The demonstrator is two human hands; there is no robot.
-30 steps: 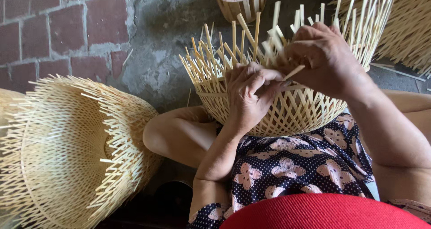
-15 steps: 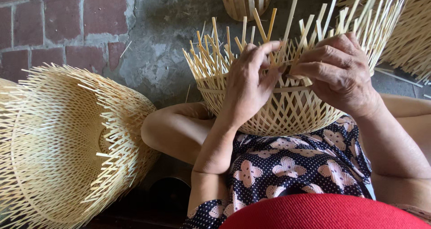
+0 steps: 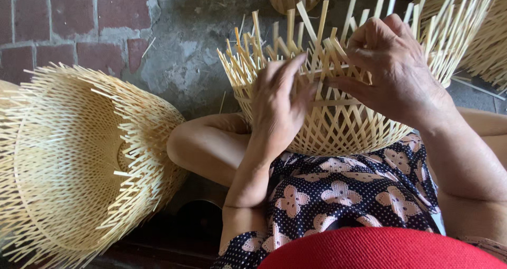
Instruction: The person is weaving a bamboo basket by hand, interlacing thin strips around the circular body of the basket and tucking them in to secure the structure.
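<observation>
Basket (image 3: 338, 126) of pale woven bamboo sits on her lap, loose strips upright. Right hand (image 3: 393, 71) pinches a strip; left hand (image 3: 280, 102), now lower, rests open-fingered against the weave.

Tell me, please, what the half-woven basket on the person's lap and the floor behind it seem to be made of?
The pale, half-woven lattice basket looks like split bamboo or a similar cane: thin flat strips, matt and unvarnished, with loose ends standing up at the rim. The left hand and right hand work these strips. The floor seems to be red brick with grey mortar joints, beside a rough grey cement patch, dull and dusty.
</observation>
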